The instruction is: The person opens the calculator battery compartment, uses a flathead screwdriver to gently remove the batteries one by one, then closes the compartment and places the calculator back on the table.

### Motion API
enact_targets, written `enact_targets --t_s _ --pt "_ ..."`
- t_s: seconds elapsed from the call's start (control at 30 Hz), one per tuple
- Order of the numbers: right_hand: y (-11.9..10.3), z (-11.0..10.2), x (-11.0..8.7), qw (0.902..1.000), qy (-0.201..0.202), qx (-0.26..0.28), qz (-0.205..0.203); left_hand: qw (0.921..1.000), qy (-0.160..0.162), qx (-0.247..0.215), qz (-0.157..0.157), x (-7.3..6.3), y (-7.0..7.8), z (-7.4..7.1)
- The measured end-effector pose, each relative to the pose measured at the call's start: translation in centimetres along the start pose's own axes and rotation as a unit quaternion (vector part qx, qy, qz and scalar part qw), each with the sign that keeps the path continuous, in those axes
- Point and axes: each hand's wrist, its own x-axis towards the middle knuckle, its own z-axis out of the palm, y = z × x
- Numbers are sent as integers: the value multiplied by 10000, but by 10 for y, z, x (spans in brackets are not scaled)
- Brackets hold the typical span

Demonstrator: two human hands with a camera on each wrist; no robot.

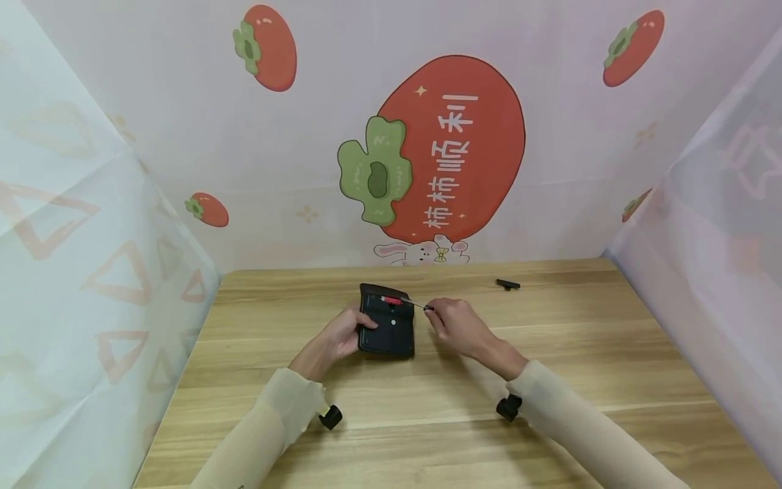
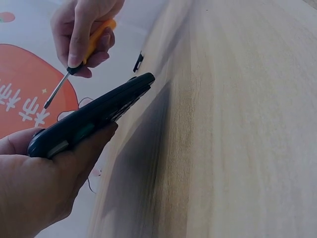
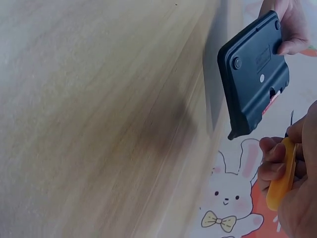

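Observation:
My left hand (image 1: 342, 331) grips a black calculator (image 1: 385, 343) by its left side, thumb on the back and fingers underneath. It is held above the table with its back turned up and its keys facing down in the left wrist view. A red battery (image 1: 392, 300) lies in the uncovered slot near the far edge. From the right, my right hand (image 1: 458, 326) holds a screwdriver (image 3: 280, 184) by its yellow handle. In the head view, the screwdriver's metal shaft (image 1: 418, 303) points left and its tip overlaps the battery's right end.
A small black battery cover (image 1: 508, 284) lies on the wooden table (image 1: 427, 441), near its back edge on the right. Behind the table hangs a white backdrop (image 1: 318, 136) printed with persimmons and a rabbit. Similar cloth (image 1: 702, 224) closes off both sides.

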Motion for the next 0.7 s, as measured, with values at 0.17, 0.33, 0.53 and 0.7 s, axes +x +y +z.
enact_targets --t_s 0.17,0.33,0.53,0.7 --pt "-3 4 0 9999 -101 48 99 10000 48 -20 24 0 0 2" --pt "-5 7 0 9997 -167 47 184 10000 50 -38 34 -1 -1 3" --pt "-9 8 2 9997 -167 84 147 10000 47 -22 42 -1 -2 3" --pt "-10 9 4 9999 -100 51 65 9999 88 31 43 0 -2 4"
